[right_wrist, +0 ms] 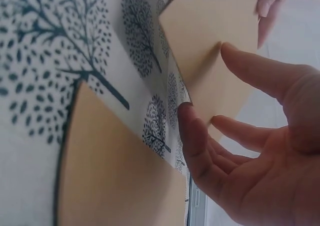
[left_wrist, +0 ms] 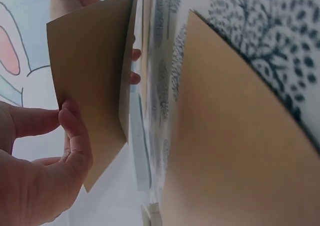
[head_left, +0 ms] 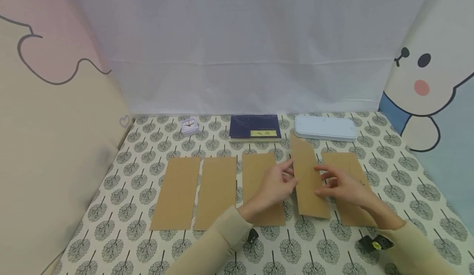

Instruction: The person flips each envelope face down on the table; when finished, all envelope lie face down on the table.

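Observation:
A brown kraft paper sheet [head_left: 308,184] is lifted between both hands, tilted over the patterned cloth. My left hand [head_left: 275,184] pinches its left edge between thumb and fingers. The right hand [head_left: 342,186] holds the opposite edge; in the right wrist view its thumb [right_wrist: 255,70] presses on the sheet's face and fingers reach the edge. In the left wrist view the lifted paper [left_wrist: 90,75] is bent or folded lengthwise; which of the two I cannot tell. More brown sheets lie flat on either side: one [head_left: 259,172] partly under my left forearm, another [head_left: 344,164] beneath the right hand.
Two further brown sheets [head_left: 177,192] [head_left: 215,192] lie at the left. Along the back stand a small lilac clock [head_left: 189,126], a dark blue book [head_left: 254,126] with a yellow label, and a pale blue case [head_left: 326,127]. White cloth [head_left: 244,52] hangs behind.

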The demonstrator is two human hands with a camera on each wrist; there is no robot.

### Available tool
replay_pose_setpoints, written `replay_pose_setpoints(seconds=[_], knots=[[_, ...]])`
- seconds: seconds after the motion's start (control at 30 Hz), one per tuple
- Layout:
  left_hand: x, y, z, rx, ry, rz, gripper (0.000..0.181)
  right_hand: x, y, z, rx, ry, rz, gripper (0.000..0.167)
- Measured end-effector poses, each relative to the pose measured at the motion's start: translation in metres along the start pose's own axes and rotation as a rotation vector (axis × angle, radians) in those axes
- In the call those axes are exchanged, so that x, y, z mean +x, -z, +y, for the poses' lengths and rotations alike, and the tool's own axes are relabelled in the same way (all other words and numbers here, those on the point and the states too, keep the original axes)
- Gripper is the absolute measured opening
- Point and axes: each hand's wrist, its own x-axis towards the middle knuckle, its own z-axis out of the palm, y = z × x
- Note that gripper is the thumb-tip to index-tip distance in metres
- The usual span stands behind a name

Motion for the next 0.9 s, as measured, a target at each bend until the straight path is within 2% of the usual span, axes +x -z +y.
replay_pose_setpoints(seconds=[0.17,0.27,0.4,0.43,0.6,0.77,0.9], knots=[[0.003,0.001,-0.003,0.129,0.034,-0.006,0.06,0.001,-0.001,0.0,-0.099,-0.005,0.007,0.077],[0.004,0.001,-0.006,0.209,0.084,-0.039,0.05,0.003,-0.003,-0.001,-0.179,-0.007,0.01,0.077],[0.004,0.001,-0.01,0.33,0.147,-0.101,0.022,0.003,-0.005,-0.002,-0.262,-0.023,0.012,0.077],[0.004,0.001,-0.011,0.349,0.16,-0.116,0.023,0.003,-0.006,-0.002,-0.273,-0.028,0.013,0.077],[0.003,-0.001,-0.015,0.405,0.19,-0.175,0.022,0.004,-0.009,-0.002,-0.308,-0.035,0.023,0.077],[0.002,-0.004,-0.016,0.444,0.18,-0.154,0.023,0.007,-0.011,-0.003,-0.37,-0.068,0.041,0.078],[0.003,-0.007,-0.018,0.452,0.209,-0.149,0.022,0.009,-0.013,-0.003,-0.429,-0.069,0.057,0.077]])
